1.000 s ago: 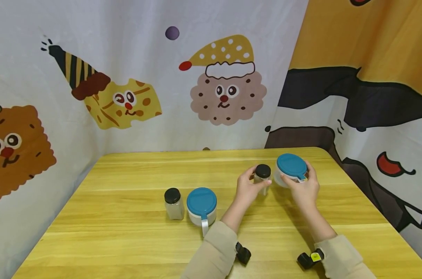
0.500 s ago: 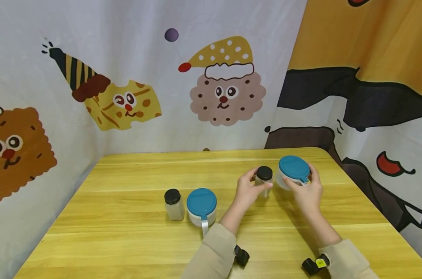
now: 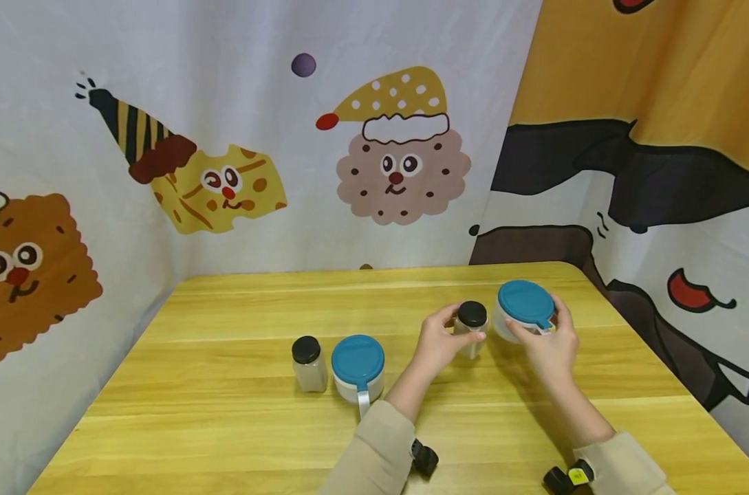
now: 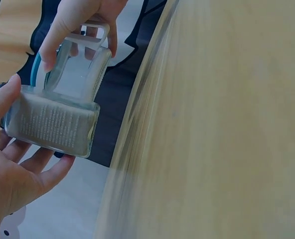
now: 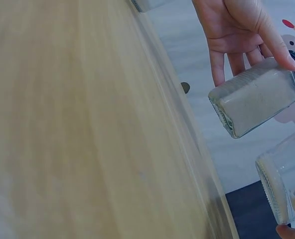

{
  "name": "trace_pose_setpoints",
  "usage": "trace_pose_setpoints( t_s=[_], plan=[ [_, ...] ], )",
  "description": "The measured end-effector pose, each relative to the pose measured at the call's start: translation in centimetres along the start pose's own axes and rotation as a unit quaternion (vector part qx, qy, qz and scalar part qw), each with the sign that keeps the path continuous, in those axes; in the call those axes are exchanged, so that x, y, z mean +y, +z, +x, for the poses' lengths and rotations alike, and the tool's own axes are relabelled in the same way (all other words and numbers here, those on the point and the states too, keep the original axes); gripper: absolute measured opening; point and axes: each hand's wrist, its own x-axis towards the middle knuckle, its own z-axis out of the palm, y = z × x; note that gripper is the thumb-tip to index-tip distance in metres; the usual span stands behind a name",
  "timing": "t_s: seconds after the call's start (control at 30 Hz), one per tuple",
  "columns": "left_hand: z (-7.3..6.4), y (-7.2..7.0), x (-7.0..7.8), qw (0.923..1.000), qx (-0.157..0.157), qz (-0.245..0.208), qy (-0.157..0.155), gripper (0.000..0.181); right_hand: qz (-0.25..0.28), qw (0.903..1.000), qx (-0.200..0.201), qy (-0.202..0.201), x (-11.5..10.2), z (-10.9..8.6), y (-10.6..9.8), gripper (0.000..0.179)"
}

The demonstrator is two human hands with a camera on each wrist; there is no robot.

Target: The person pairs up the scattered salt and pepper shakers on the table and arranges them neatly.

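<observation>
My left hand (image 3: 436, 347) grips a square glass jar (image 3: 472, 315) with a black lid, thumb on one side and fingers on the other. To its right, my right hand (image 3: 550, 350) holds a clear jar (image 3: 525, 302) with a blue lid and a handle. Both wrist views show the two jars raised above the tabletop, side by side. Pale contents fill much of the black-lidded jar (image 4: 53, 122), and fine print covers one face. The blue-lidded jar (image 5: 279, 174) looks mostly clear; my right hand partly hides it.
Another black-lidded jar (image 3: 309, 364) stands on the wooden table (image 3: 213, 440) left of centre. Close on its right is a second blue-lidded jar (image 3: 358, 368), handle toward me. A printed curtain (image 3: 238, 62) hangs behind the table and along its sides.
Both hands have shifted slightly right and toward me, carrying their jars together. The two jars on the left stay in place. The head view has tilted a little.
</observation>
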Motion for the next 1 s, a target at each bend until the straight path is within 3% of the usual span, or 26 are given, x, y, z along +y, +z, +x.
trace_pose_setpoints(
  t_s=[1.0],
  plan=[
    [-1.3,-1.0,0.1,0.9931,-0.099,-0.032,0.055,0.049,-0.007,0.9999,-0.002,-0.013,-0.5,-1.5,-1.1,0.085]
  ],
)
